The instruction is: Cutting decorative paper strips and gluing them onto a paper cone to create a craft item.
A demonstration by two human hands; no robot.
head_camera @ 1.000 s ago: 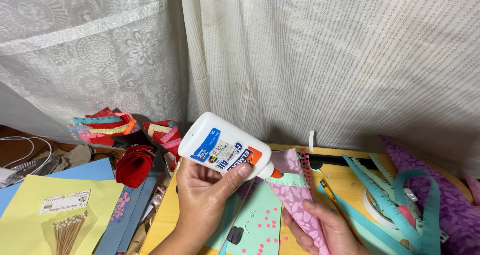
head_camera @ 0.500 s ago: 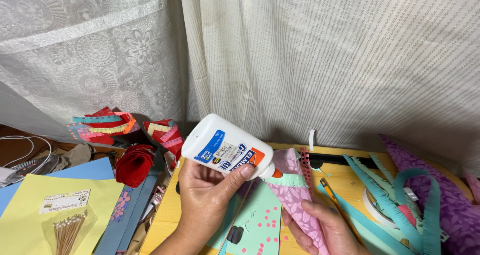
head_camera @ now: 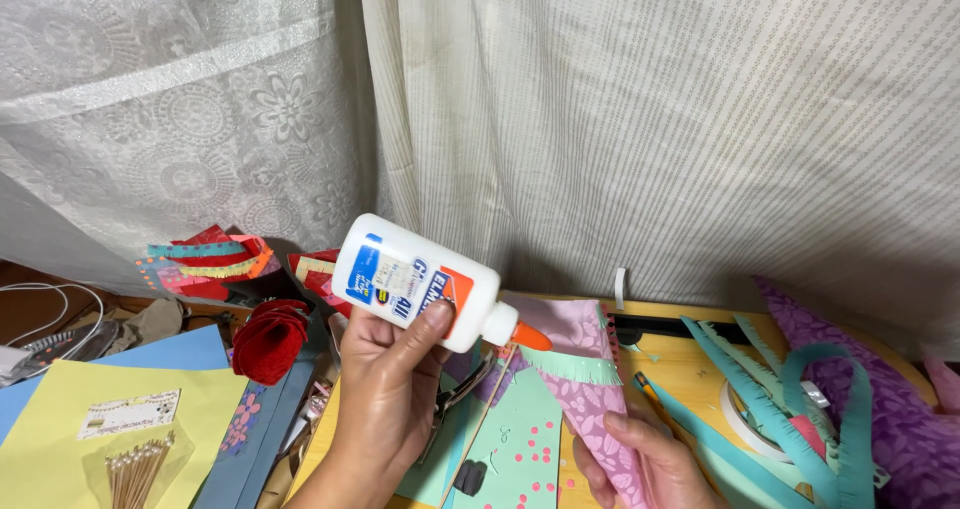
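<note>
Glue bottle (head_camera: 415,282) sits in your left hand (head_camera: 385,394), fingers wrapped tight around white body, orange nozzle tipped toward pink paper cone (head_camera: 590,389). Your right hand (head_camera: 640,464) pinches cone's lower end, fingers closed on it. Mint fringe (head_camera: 560,367) already on cone (glue bead not visible). Teal fringed strips (head_camera: 790,409) lie unused nearby.

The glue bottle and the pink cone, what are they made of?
The glue bottle in the left hand looks like smooth white plastic, slightly glossy, with an orange nozzle. The pink cone, held by the right hand, seems to be thin patterned paper: matte, rolled, with a fringed green paper strip across it.
</note>
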